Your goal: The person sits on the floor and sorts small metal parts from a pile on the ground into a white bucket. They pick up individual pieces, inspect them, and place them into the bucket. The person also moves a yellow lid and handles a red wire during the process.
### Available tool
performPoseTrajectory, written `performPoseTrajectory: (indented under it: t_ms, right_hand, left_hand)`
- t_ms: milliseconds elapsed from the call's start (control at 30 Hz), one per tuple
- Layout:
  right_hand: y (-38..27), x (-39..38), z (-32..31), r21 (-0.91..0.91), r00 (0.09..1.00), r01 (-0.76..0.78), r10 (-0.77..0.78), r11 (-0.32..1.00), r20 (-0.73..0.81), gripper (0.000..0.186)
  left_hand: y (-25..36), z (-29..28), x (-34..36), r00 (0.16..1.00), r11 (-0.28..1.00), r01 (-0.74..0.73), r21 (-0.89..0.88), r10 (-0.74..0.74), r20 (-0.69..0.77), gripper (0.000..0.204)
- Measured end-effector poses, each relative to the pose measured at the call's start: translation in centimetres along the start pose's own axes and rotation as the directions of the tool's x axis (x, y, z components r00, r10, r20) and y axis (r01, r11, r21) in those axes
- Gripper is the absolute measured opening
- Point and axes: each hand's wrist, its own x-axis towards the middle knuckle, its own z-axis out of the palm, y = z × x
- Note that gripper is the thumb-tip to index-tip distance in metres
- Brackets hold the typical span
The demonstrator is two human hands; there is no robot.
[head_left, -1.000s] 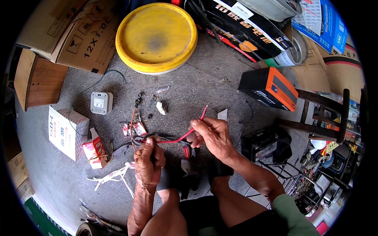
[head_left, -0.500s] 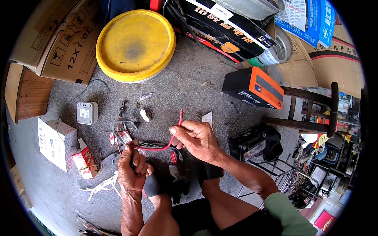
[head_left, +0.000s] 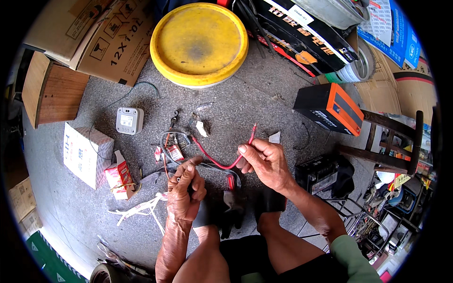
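A red insulated wire (head_left: 217, 163) curves across the space between my hands, its bare end pointing up. My right hand (head_left: 269, 165) pinches it just below that end, between thumb and fingers. My left hand (head_left: 185, 192) is closed, apart from the wire. Something dark with a small metal tip shows between its fingers, too hidden to name. The wire's other end meets a grey sheathed cable (head_left: 163, 144) looped beyond my left hand. Close by lie a red-and-white packet (head_left: 175, 153) and a crumpled white scrap (head_left: 201, 128). A red-and-black tool (head_left: 230, 181) lies below the wire, partly hidden.
A yellow-lidded bucket (head_left: 199, 42) stands ahead, cartons (head_left: 111, 45) to its left. An orange-topped battery (head_left: 342, 111) sits beside a wooden stool (head_left: 377, 155). At left are a grey box (head_left: 130, 120), a white carton (head_left: 87, 155) and a small red box (head_left: 119, 178). A black battery (head_left: 317, 173) lies right.
The view has shifted, so the surroundings sit further right. My left hand has come away from the red wire, which now hangs in a deeper curve. My right hand still pinches it.
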Motion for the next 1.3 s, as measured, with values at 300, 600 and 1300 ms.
performPoseTrajectory:
  t_ms: [300,600,1300]
  right_hand:
    - [0.2,-0.3,0.2,0.046,0.997,-0.022,0.019,0.999,0.072,0.026]
    - [0.6,0.1,-0.1,0.041,0.992,-0.113,0.11,0.993,0.059,0.028]
    - [1.6,-0.6,0.3,0.536,0.983,-0.098,0.165,0.839,-0.079,0.03]
  left_hand:
    - [-0.1,0.7,-0.2,1.0,1.0,-0.019,-0.012,0.019,-0.002,0.031]
    - [0.4,1.5,-0.7,0.998,0.998,-0.049,-0.029,0.05,0.04,0.025]
    - [-0.2,-0.5,0.4,0.996,0.947,0.091,-0.308,-0.089,0.021,0.024]
